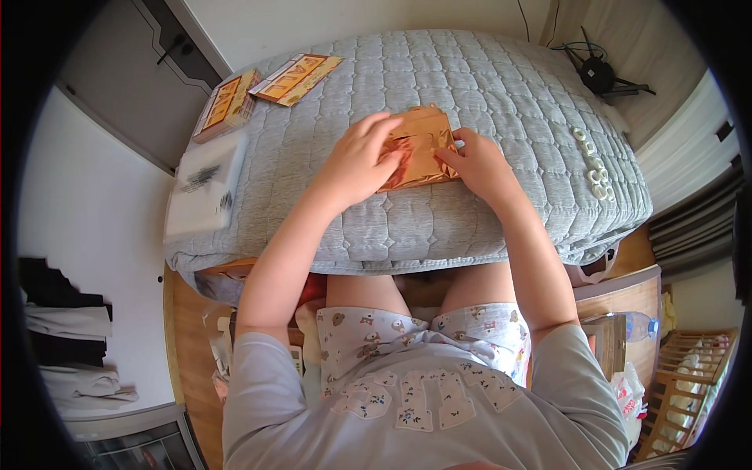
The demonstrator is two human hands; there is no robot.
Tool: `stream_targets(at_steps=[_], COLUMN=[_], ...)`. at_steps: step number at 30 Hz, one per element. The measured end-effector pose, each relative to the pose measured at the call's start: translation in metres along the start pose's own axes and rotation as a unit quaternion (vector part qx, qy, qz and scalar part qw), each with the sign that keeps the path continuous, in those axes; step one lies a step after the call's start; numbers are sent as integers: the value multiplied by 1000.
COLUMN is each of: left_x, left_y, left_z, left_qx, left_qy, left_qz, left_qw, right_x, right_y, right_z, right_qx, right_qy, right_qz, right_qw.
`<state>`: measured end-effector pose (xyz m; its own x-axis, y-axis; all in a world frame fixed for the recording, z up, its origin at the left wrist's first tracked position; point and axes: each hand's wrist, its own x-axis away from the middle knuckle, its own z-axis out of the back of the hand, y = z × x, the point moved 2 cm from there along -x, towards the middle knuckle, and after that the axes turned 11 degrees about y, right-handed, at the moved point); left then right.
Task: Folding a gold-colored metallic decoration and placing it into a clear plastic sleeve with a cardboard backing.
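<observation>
A shiny copper-gold foil packet (427,163) lies flat on the grey quilted bed cover in front of me. My left hand (362,160) rests over its left side with the fingers spread, the fingertips on the foil. At the right edge, my right hand (482,166) grips the packet, its thumb on top and the other fingers curled by the edge. A small whitish-blue bit shows beside the right fingers, too small to name.
On the quilted bed (439,227), a stack of printed yellow-orange packets (227,107) and a loose one (298,78) lie far left. Nearer is a clear plastic pack (205,186). Several white rings (597,172) lie right, below a black router (598,74). A wooden crib (689,384) stands lower right.
</observation>
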<state>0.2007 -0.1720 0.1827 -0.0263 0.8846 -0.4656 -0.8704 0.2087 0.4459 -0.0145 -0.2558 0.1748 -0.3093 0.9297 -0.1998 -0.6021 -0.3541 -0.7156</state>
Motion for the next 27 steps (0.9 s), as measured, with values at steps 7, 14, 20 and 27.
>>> stream_targets(at_steps=[7,14,20,27], left_x=[-17,-12,-14,-12], left_y=[-13,-14,-11,-9], left_z=[-48,-49,-52,-51], left_qx=[-102,-109,-112,-120], left_qy=[-109,-109,-104,-101], left_qz=[-143,-131,-128,-120], left_qw=[978,979,980,980], right_x=[-3,34,28,27], right_y=[9,1,13,22], right_z=[-2,23,17,15], right_qx=[-5,-103,-112,-132], right_qy=[19,72,42,24], right_qz=[16,-2,-23,13], right_qw=[1000,992,993,991])
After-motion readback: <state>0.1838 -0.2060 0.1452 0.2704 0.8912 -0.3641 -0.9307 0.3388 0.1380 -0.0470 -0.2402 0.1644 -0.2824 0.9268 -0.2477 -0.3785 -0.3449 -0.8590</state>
